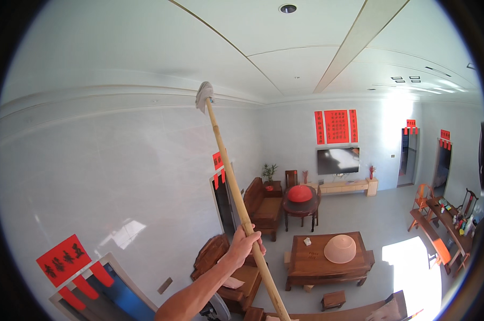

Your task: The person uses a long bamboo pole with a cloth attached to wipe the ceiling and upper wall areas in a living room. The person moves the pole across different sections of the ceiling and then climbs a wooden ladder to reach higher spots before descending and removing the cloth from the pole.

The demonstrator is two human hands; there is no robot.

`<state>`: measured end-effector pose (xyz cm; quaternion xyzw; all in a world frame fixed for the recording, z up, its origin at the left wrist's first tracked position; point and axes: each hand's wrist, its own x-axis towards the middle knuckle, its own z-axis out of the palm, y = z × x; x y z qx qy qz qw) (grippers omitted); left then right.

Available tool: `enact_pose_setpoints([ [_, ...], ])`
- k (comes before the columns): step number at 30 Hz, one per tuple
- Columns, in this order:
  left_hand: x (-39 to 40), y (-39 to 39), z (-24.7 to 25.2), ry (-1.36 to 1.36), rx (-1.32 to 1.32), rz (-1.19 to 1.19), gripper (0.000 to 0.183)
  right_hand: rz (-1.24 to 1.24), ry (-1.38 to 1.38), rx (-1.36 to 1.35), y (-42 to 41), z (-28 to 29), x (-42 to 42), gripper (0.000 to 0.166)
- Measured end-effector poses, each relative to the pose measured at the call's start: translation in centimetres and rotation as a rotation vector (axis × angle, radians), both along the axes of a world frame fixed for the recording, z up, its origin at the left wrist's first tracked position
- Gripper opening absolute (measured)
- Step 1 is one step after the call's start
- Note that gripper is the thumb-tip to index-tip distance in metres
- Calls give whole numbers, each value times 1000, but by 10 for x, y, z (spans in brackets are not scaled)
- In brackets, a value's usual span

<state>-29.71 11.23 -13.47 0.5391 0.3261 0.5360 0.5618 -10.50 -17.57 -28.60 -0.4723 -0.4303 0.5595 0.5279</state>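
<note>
My left hand (245, 246) is wrapped around a long bamboo pole (236, 188), with the thumb lying across its near side. The pole slants up and to the left, and its lower end runs out at the bottom edge. A greyish cloth (204, 95) is bound over the pole's top. That cloth appears in front of the moulding (145, 89) where wall and ceiling meet; whether it touches cannot be told. My right hand is out of view.
Below are a carved wooden armchair (248, 281), a wooden coffee table (302, 257) with a pink basket-like cover (340, 249), and a small stool (333, 300). Farther off stand a wooden sofa (266, 210), a round table (300, 206) and a wall-mounted television (338, 160). A downlight (288, 8) sits overhead.
</note>
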Motion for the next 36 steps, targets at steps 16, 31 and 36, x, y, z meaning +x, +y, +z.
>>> enact_pose_setpoints([
  [16,73,44,92,-39,-82,-236,22,-536,-722,326,23,20,3,24],
  [31,63,-47,-27,-67,-166,-327,36,-170,-176,-30,-43,-36,6,27],
  [36,55,13,9,-140,-185,-300,39,-242,-317,202,0,-83,-15,27],
])
